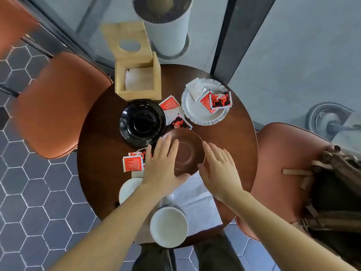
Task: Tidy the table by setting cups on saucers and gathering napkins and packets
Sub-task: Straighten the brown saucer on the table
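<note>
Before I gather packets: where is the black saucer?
In the head view, the black saucer sits mid-table, left of centre, just in front of the wooden napkin box and beside the brown saucer.

Single head camera, looking steeply down, close over round table [224,133].

The left hand [162,163] and right hand [220,169] are flanking the brown saucer [187,151], which is filling the gap between them. Beyond the left fingers, the black saucer [142,122] is blocking the way, with the wooden napkin box [138,83] behind it. Red packets [132,163] are lying just left of the left hand. Bare table [234,137] is lying open beyond the right hand. A white cup [169,226] is sitting beneath the left forearm.
</note>
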